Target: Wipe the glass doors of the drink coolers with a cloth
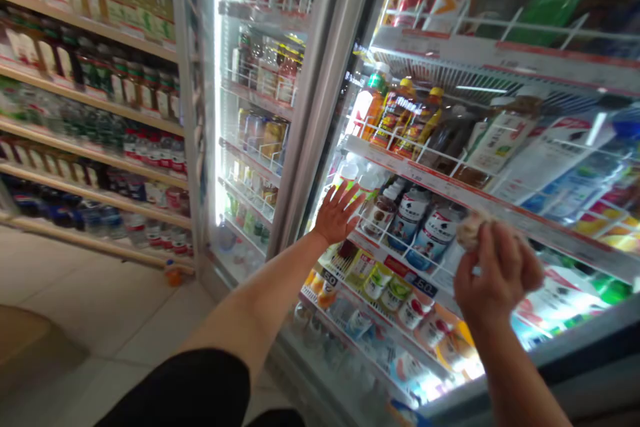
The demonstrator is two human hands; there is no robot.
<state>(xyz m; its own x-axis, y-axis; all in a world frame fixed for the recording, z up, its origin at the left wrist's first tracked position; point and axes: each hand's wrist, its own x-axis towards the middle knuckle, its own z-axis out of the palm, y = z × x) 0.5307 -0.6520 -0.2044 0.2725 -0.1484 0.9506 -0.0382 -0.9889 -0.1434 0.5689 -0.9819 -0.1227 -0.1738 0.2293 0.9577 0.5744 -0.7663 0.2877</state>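
Observation:
My left hand (339,215) reaches forward with its fingers spread and nothing in it. It is at the left side of a lit drinks fridge, in front of the bottles on a middle shelf; whether it touches glass or a shelf, I cannot tell. Nearest to it stand dark-labelled bottles (409,217) behind a white wire rail. My right hand (500,273) is closed in a pinch on a crumpled, pale beige wad (470,230) that looks like cloth or tissue. Behind that hand are a shelf edge with price labels (425,177) and more bottles.
A metal door frame (320,93) divides this fridge from another lit fridge section (255,133). Wooden shelves (90,87) full of bottles stand at the left. A small orange bottle (173,273) is on the tiled floor (145,327). A brown rounded object (35,347) lies at lower left.

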